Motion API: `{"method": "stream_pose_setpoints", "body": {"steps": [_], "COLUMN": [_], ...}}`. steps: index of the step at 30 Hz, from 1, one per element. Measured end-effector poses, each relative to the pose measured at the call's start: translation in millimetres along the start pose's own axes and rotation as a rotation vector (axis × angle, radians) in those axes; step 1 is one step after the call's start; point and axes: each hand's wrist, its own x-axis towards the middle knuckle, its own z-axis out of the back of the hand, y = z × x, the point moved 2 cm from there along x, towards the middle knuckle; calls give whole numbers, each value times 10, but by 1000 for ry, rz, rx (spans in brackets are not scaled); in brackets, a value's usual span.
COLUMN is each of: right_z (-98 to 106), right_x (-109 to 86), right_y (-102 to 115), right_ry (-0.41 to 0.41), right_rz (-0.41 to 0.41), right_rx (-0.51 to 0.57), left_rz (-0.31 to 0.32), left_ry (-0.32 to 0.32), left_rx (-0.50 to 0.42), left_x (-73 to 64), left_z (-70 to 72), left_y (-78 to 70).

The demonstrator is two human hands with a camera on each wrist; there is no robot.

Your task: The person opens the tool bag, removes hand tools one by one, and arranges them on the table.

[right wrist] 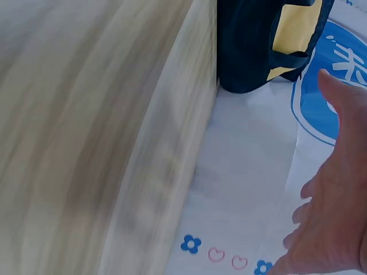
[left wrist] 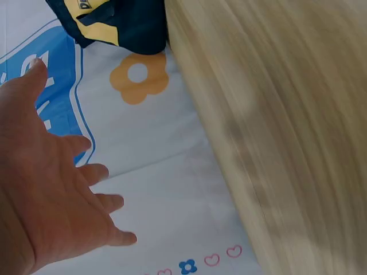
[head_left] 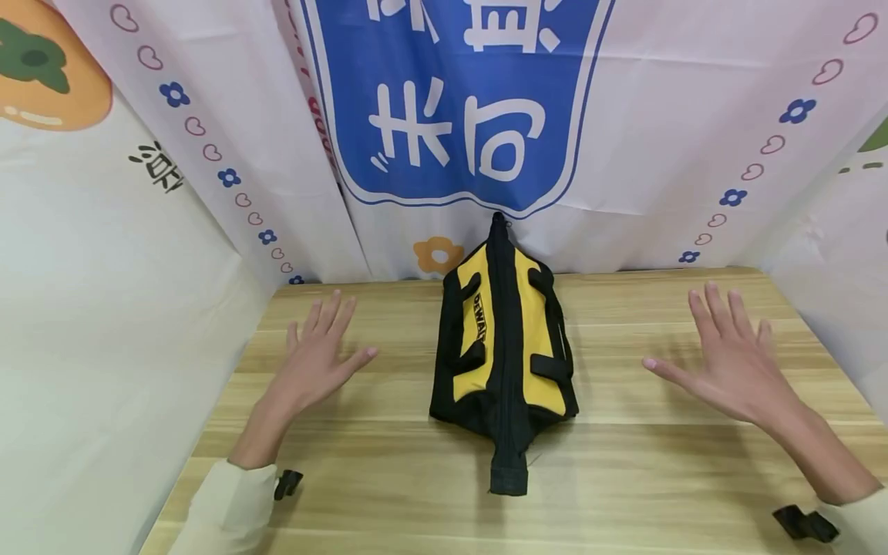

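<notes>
A yellow and black DeWalt tool bag (head_left: 539,308) stands on the wooden table, its long black zipper closed along the top and its strap-like handles hanging at the sides. To the left of the bag, my left hand (head_left: 315,358) hovers over the table with fingers spread, touching nothing. My right hand (head_left: 738,362) is held the same way on the other side, fingers splayed and apart from the bag. In the left wrist view the bag (left wrist: 137,28) shows at the top; the right wrist view has its dark end (right wrist: 243,46) at the top too.
The wood-grain table (head_left: 388,493) meets a printed white cloth backdrop (head_left: 624,169) behind the bag. White cloth walls (head_left: 90,324) rise at the left and right sides. Black clips (head_left: 805,524) hang by both sleeves.
</notes>
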Motion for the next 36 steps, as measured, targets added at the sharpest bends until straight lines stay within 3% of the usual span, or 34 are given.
{"method": "stream_pose_setpoints", "body": {"steps": [11, 22, 30, 36], "right_z": [35, 37, -12, -21], "right_x": [317, 715, 993, 1238], "right_y": [309, 592, 713, 784], "right_ry": [-76, -72, -183, -260], "right_rz": [99, 161, 230, 267], "right_rx": [186, 247, 326, 422], "left_rz": [-155, -272, -321, -358], "left_ry": [-70, -214, -350, -376], "left_rx": [-178, -265, -383, -448], "left_x": [298, 578, 806, 982], "left_z": [27, 122, 78, 61], "left_y": [-214, -461, -617, -759]}}
